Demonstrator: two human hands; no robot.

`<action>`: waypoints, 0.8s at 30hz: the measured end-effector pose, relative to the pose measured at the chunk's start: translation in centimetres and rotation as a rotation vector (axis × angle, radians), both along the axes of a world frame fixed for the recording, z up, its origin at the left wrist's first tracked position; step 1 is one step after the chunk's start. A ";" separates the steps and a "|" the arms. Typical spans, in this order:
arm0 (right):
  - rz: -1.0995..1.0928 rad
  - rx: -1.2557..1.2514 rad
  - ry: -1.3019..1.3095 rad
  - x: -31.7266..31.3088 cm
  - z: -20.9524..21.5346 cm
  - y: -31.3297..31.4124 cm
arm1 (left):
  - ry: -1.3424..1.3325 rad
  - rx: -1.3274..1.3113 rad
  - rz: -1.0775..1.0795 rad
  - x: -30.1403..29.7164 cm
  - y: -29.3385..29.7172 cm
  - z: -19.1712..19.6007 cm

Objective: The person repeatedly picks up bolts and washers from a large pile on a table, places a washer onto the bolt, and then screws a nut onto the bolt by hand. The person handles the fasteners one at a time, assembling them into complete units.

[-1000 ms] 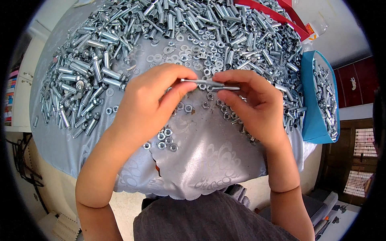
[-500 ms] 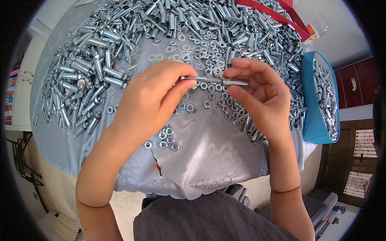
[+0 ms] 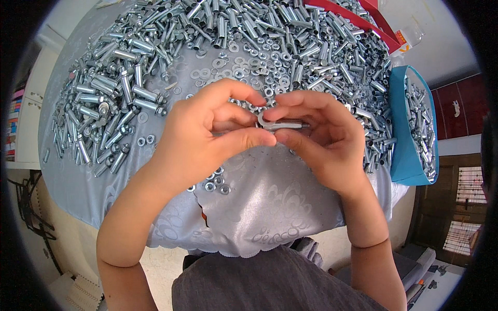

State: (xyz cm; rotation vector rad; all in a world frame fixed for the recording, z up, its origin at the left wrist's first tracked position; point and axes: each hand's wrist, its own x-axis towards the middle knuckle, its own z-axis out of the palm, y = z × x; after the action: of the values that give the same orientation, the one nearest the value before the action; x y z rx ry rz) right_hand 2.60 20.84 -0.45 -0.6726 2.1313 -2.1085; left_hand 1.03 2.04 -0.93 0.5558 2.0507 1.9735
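In front of my chest both hands meet around a silvery expansion bolt (image 3: 290, 125). It lies roughly level, its length running into the curl of my right hand (image 3: 327, 137), which is closed on it with thumb and fingers. At its left end a flat washer (image 3: 263, 121) shows, tilted toward me. My left hand (image 3: 212, 132) is closed about this end, the fingers at the washer and the thumb tip close to the right thumb. The fingers hide part of the bolt. Loose washers (image 3: 248, 65) lie just beyond, and several nuts (image 3: 210, 186) sit below my left wrist.
Metal sleeves (image 3: 244, 20) heap along the far side of the cloth-covered table (image 3: 275, 202). Assembled expansion bolts (image 3: 104, 103) lie at left. A blue container (image 3: 400, 155) of bolts stands at right, and a red box (image 3: 381, 31) at far right.
Both hands have drawn together and slightly nearer to me. The bolt, earlier stretched between both hands, now sits mostly within my right hand, and a washer shows at its left end.
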 end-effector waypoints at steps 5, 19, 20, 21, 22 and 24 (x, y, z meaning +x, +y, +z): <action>0.021 -0.082 0.037 0.5 0.3 -0.3 | -0.197 0.131 -0.025 -0.1 0.0 0.7; -0.216 -0.075 0.190 0.2 1.0 0.8 | -0.263 0.135 0.016 -0.8 -0.1 0.2; -0.222 -0.069 0.183 0.2 0.9 0.6 | -0.262 0.135 0.016 -0.8 -0.2 0.1; -0.232 -0.059 0.178 0.1 0.7 0.4 | -0.260 0.138 0.012 -0.8 -0.1 0.1; -0.241 -0.050 0.172 0.1 0.5 0.3 | -0.258 0.140 0.008 -0.7 -0.1 0.1; -0.178 0.168 0.263 -0.3 0.2 0.6 | -0.244 0.119 -0.008 -0.5 0.0 0.1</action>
State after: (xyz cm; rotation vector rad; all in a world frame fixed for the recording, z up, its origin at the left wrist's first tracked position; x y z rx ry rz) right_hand 2.26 21.47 -0.25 -0.8085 2.5617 -1.9854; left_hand 0.49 2.00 -0.81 0.3250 1.7924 2.0554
